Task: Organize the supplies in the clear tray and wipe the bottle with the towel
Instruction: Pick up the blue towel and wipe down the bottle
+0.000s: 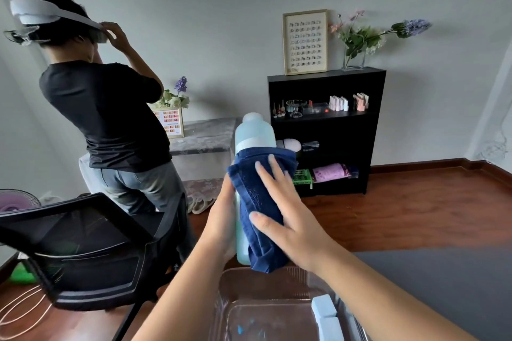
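Above tray (266,285), hands sandwich bottle (253,133); right (288,219) presses towel (260,202).

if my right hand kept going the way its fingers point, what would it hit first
Your right hand already lies flat on the blue towel wrapped around the bottle, fingers pointing up and left. Going on, it would slide along the towel first, probably then onto bare bottle; depth is hard to judge.

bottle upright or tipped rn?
Roughly upright. The bottle has its cap end up, held above the clear tray by the left hand; the towel wraps its middle.
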The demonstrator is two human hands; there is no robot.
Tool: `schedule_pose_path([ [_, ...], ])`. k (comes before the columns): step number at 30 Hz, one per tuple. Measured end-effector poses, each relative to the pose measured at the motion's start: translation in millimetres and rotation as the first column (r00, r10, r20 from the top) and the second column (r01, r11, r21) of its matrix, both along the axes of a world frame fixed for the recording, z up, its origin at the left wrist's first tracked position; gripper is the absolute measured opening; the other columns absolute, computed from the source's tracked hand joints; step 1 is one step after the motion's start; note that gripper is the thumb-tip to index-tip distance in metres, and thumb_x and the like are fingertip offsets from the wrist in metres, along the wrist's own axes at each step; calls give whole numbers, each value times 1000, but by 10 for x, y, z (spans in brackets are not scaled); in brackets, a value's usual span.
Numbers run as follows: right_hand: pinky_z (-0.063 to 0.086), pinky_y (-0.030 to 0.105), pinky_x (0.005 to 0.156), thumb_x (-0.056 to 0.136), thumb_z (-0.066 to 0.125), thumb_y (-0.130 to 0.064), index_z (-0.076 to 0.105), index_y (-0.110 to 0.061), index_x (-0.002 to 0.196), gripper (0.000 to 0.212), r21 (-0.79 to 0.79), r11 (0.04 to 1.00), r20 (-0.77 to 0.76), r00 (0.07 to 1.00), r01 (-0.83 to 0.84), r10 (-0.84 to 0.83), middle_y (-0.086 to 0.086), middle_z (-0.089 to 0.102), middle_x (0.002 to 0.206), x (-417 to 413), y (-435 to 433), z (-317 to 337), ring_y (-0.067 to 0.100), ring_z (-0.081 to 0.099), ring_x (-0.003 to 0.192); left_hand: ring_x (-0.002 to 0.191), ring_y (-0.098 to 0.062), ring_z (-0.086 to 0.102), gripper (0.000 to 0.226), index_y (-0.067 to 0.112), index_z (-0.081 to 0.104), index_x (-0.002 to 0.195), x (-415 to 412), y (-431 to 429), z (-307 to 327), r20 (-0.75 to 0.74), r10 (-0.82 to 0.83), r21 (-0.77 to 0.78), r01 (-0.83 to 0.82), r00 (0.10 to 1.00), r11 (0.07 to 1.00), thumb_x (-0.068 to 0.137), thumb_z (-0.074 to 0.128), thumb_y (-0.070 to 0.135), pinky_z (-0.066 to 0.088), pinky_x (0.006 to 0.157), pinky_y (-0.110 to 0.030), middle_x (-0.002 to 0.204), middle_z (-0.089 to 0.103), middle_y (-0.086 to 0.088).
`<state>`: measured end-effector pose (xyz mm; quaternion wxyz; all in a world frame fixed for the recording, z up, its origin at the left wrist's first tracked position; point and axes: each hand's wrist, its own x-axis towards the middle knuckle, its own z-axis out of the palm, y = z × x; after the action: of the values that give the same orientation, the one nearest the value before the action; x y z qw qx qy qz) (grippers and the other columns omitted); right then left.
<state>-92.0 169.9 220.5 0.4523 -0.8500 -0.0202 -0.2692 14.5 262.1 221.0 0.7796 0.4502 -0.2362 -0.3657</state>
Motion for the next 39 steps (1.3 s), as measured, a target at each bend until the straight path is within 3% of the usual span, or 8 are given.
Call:
schedule_pose_path([
  [6,28,42,115,95,44,-6,27,-21,147,56,601,797,140,989,-57,-34,2,36,150,347,-349,374,18,35,138,104,-35,64,53,27,44,140,-177,-116,-76,212,1,-30,5,977,1000,90,61,22,57,75,-42,120,67,-11],
  [11,47,45,99,83,55,-49,60,-19,126,52,879,475,-55,985,-31,165,11,67,119,254,-300,83,31,62,110,100,-37,66,68,24,45,139,-175,-76,-57,183,164,-116,-144,969,983,76,70,18,57,79,-49,121,65,-18],
  [16,51,23,89,91,54,-34,34,-41,141,54,671,732,63,993,-118,102,-10,58,133,78,-116,-122,8,58,118,107,-29,66,51,24,46,137,-63,-82,-29,218,188,-44,-183,957,982,89,63,28,57,81,-38,122,66,-11],
  [19,30,30,115,93,55,-31,3,-36,150,78,441,896,19,997,59,-74,-9,17,158,82,-33,-206,0,21,142,120,-19,59,43,34,40,143,-2,-104,-24,344,148,77,-185,927,980,100,45,28,48,100,-39,135,58,1],
  [22,13,3,107,89,52,-42,-3,-43,147,80,202,962,2,982,183,-187,-17,-11,158,139,-2,-215,-27,-8,129,118,-12,60,38,38,44,139,-37,-71,-93,250,16,128,-49,968,991,102,39,38,46,99,-35,133,60,6],
  [26,21,15,110,80,55,-33,15,-34,149,80,334,930,64,981,153,-184,-9,5,159,338,-197,87,-15,11,137,90,-6,68,40,23,40,142,-119,-74,-145,282,-89,95,65,955,993,102,38,26,54,70,-17,125,65,1],
  [34,45,44,102,78,57,-51,59,-21,127,58,889,445,5,973,-109,229,9,65,124,313,-283,-44,30,59,116,107,-41,62,81,29,43,139,-220,-6,-157,254,130,-102,-107,959,989,66,78,21,55,81,-51,125,61,-16],
  [39,48,27,98,91,48,-46,42,-34,139,50,780,592,24,954,-204,298,-9,58,134,63,-40,-385,12,54,124,109,-41,62,76,22,47,136,-4,9,-91,285,268,-103,-249,920,963,67,78,26,54,85,-51,123,63,-17],
])
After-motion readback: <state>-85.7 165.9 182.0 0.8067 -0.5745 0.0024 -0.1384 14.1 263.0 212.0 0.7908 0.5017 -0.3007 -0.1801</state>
